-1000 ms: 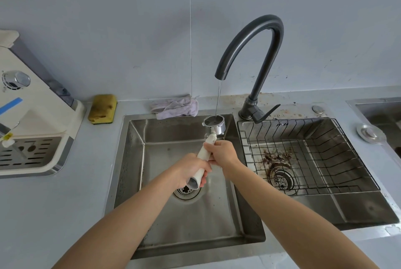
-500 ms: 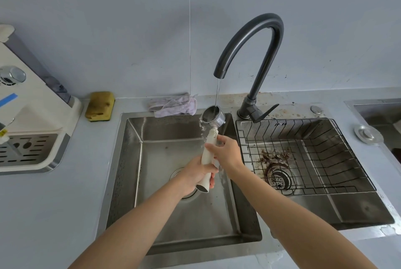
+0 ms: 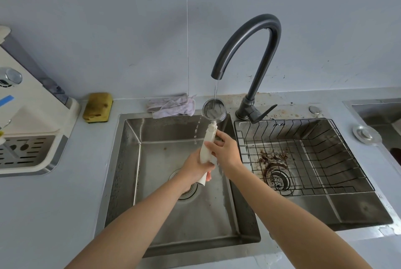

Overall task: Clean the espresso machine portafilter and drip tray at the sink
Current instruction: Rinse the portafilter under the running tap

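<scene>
Under the running tap [image 3: 249,36], over the left basin of the sink [image 3: 130,160], I hold the portafilter [image 3: 210,136] with its metal basket up in the thin stream, water spilling off one side. My left hand [image 3: 195,167] wraps the low end of the cream handle, curled right round it. My right hand [image 3: 225,151] grips higher up, near the neck, its fingers [image 3: 211,144] closed on the handle. I judge the steel head heavy and the whole piece rigid, so the weight sits far from my grip, and the wet plastic is likely slick. Both hands on the handle is the sound hold, not the basket's thin rim. The drip tray [image 3: 23,153] sits at the foot of the espresso machine [image 3: 32,106] on the counter [image 3: 65,214], untouched.
</scene>
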Tool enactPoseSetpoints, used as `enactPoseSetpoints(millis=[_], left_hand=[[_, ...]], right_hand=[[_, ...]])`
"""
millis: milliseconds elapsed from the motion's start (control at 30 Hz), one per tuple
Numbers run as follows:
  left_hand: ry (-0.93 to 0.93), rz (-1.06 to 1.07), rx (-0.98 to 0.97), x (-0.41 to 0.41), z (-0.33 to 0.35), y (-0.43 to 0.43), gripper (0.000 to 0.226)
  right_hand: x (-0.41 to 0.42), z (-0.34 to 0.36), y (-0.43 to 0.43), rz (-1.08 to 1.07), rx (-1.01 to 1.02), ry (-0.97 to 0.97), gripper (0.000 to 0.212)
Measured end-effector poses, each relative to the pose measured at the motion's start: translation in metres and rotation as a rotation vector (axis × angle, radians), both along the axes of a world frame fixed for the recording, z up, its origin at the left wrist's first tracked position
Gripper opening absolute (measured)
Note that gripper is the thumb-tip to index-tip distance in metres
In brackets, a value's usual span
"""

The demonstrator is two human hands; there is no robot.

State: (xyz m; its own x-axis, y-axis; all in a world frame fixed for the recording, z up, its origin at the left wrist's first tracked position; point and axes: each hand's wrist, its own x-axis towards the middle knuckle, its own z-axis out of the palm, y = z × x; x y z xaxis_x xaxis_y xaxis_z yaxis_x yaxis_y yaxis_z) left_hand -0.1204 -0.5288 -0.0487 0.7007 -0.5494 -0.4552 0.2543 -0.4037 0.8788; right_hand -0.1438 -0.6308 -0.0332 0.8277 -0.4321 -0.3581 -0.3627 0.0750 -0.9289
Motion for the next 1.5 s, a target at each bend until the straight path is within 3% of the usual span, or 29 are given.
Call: enactPoseSetpoints(millis=[200, 400, 1100, 1500], left_hand=[[-0.116, -0.010, 0.085, 0.011, 0.000, -0.001, 0.035], [-0.223, -0.034, 0.163, 0.023, 0.003, -0.002, 0.023], [-0.388, -0.089, 0.415, 0.052, 0.020, 0.019, 0.019], [-0.587, -0.256, 0.790, 0.062, 0.040, 0.034, 0.020]], right_hand=[[0.005, 0.001, -0.002, -0.009, 0.127, -0.047, 0.043], [0.012, -0.001, -0.002, -0.034, 0.195, -0.092, 0.042], [0.038, -0.005, 0.021, -0.071, 0.339, -0.129, 0.040], [0.045, -0.001, 0.035, -0.055, 0.558, -0.119, 0.037]])
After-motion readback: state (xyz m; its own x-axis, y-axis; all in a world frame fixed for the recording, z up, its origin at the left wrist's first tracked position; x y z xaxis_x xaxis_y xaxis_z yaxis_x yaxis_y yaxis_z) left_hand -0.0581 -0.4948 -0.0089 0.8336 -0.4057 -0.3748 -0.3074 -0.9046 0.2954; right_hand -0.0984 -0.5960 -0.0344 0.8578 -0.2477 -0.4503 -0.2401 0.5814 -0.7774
